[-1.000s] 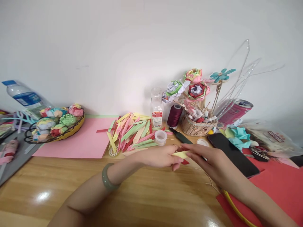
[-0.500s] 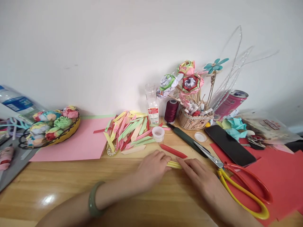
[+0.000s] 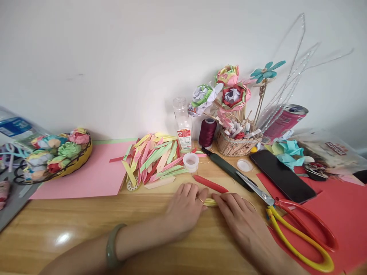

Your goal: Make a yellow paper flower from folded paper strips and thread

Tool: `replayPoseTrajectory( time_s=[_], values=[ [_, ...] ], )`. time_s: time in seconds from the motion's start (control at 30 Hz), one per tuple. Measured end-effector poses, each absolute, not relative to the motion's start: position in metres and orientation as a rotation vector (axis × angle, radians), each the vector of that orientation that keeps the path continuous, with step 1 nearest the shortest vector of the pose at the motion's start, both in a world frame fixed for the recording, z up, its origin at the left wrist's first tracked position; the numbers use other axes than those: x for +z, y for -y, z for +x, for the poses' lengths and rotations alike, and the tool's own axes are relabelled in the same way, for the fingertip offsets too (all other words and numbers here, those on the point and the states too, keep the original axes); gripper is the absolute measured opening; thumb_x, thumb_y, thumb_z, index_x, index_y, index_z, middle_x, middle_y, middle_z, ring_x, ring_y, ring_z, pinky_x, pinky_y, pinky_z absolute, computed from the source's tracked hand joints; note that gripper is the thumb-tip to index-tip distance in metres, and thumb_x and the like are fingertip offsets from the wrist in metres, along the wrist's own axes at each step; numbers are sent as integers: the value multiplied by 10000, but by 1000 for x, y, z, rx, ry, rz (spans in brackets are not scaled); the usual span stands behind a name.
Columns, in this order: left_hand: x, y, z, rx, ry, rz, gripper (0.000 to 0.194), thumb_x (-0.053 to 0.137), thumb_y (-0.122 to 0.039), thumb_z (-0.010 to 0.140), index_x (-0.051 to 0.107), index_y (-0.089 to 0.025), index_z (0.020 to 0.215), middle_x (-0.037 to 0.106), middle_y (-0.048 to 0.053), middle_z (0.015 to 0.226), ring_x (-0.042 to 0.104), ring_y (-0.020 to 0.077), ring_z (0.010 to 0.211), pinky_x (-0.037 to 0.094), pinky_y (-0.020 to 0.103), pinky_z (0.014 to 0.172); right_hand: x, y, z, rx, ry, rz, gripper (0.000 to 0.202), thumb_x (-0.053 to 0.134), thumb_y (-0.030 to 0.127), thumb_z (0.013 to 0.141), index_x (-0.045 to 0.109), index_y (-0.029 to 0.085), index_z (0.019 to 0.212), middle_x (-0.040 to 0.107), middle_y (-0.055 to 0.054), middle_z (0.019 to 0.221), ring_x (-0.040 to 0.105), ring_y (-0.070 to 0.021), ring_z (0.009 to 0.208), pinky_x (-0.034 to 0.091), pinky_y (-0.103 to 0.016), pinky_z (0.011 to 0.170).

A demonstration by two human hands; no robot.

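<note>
Two bare hands at work on a wooden tabletop [image 3: 137, 248]. The folded yellow paper [image 3: 211, 202] lies at the near middle, bridging the hands. The left hand [image 3: 186, 208], with a ring [image 3: 200, 199] and, at its wrist, a green bangle [image 3: 113, 246], has its fingers curled and closed on the left end; the right hand [image 3: 243, 215] has its fingers drawn together, gripping the right end.

Just beyond, a red paper strip [image 3: 210, 184] lies slantwise. To the right, open scissors [image 3: 305, 229] with one red and one yellow handle rest partly on red paper [image 3: 348, 214], beside a dark-screened phone [image 3: 282, 175]. A dark green tool [image 3: 229, 168] lies near the blades; a white lid [image 3: 244, 165] sits between it and the phone.

Labels: the clear bottle [image 3: 184, 126], upright behind the small tub [image 3: 190, 162], carries a red-and-white label with dark bars like a barcode, its print too small to read. The plastic bag [image 3: 312, 147] at far right bears a brown patch with pale lettering, illegible here. The pink can [image 3: 285, 122], tilted, shows pale marks that cannot be made out. The water bottle [image 3: 18, 130] at far left has a blue label with blurred white characters.

Also shown: a heap of coloured strips [image 3: 156, 158], a maroon spool [image 3: 208, 133], and a basket [image 3: 236, 147] of paper flowers [image 3: 233, 95].
</note>
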State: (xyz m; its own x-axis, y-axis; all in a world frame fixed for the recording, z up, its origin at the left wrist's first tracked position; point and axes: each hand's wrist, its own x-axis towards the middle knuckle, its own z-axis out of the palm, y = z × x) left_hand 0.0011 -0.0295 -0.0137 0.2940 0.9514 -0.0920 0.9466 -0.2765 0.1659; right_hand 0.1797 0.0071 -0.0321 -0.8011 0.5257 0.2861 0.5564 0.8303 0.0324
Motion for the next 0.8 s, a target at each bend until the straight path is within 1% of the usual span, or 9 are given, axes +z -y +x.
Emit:
replayPoseTrajectory(
  time_s=[0.13, 0.2, 0.27, 0.37, 0.47, 0.53, 0.63, 0.73, 0.8],
  values=[
    [-12, 26, -1, 9, -1719, 2337, 382, 385, -273, 886, 400, -203, 1261, 484, 65, 904, 425, 223, 841, 413, 360, 730, -32, -10, 180, -137, 2725, -833, 367, 288, 48, 838, 517, 134, 1111, 605, -121, 948, 574, -237, 851, 515, -359, 656],
    [-14, 24, -1, 23, -1719, 2327, 384, 382, -261, 884, 398, -181, 1259, 489, 76, 935, 425, 226, 854, 410, 372, 747, -33, -13, 180, -105, 2723, -804, 366, 282, 53, 844, 519, 132, 1111, 608, -120, 927, 570, -234, 838, 513, -360, 652],
    [-18, 23, -2, 54, -1726, 2342, 348, 387, -248, 881, 435, -143, 1209, 498, 95, 981, 426, 236, 884, 404, 390, 774, -35, -17, 181, -78, 2736, -766, 351, 294, 56, 844, 527, 125, 1098, 609, -114, 884, 569, -233, 802, 510, -360, 643],
    [-22, 21, -3, 111, -1698, 2347, 232, 389, -206, 876, 519, -115, 1045, 518, 114, 993, 434, 248, 907, 397, 405, 787, -39, -21, 181, -15, 2753, -764, 314, 319, 61, 843, 544, 129, 1051, 606, -104, 837, 569, -224, 750, 508, -352, 630],
    [-20, 18, -10, 295, -1597, 2171, 160, 428, -190, 859, 551, -116, 929, 551, 102, 950, 468, 231, 891, 398, 390, 796, -38, -21, 180, 172, 2707, -821, 275, 319, 91, 863, 556, 142, 991, 607, -111, 858, 572, -230, 784, 510, -363, 646],
    [-13, 15, -16, 551, -1523, 1875, 178, 531, -237, 814, 549, -133, 957, 565, 70, 946, 499, 197, 868, 409, 344, 798, -30, -20, 180, 438, 2618, -889, 249, 321, 132, 886, 555, 161, 965, 606, -108, 890, 575, -226, 826, 510, -365, 680],
    [0, 10, -22, 882, -1291, 1397, 437, 684, -321, 687, 532, -162, 1065, 578, 49, 995, 532, 176, 885, 418, 301, 804, -11, -19, 180, 1061, 2377, -901, 243, 323, 234, 922, 548, 205, 1009, 617, -75, 914, 589, -199, 861, 507, -336, 725],
    [11, 5, -17, 940, -911, 1150, 529, 688, -399, 671, 526, -154, 1111, 588, 91, 1082, 535, 210, 1010, 398, 331, 874, 4, -18, 178, 1639, 2083, -774, 278, 394, 344, 904, 560, 211, 1083, 627, -56, 860, 606, -205, 801, 507, -351, 705],
    [15, 2, -8, 912, -771, 1046, 525, 656, -442, 693, 526, -151, 1111, 588, 113, 1108, 548, 218, 1021, 410, 343, 867, 5, -16, 175, 1889, 1838, -743, 291, 435, 384, 877, 602, 183, 1004, 611, -56, 792, 604, -186, 715, 505, -320, 640]
  ],
)
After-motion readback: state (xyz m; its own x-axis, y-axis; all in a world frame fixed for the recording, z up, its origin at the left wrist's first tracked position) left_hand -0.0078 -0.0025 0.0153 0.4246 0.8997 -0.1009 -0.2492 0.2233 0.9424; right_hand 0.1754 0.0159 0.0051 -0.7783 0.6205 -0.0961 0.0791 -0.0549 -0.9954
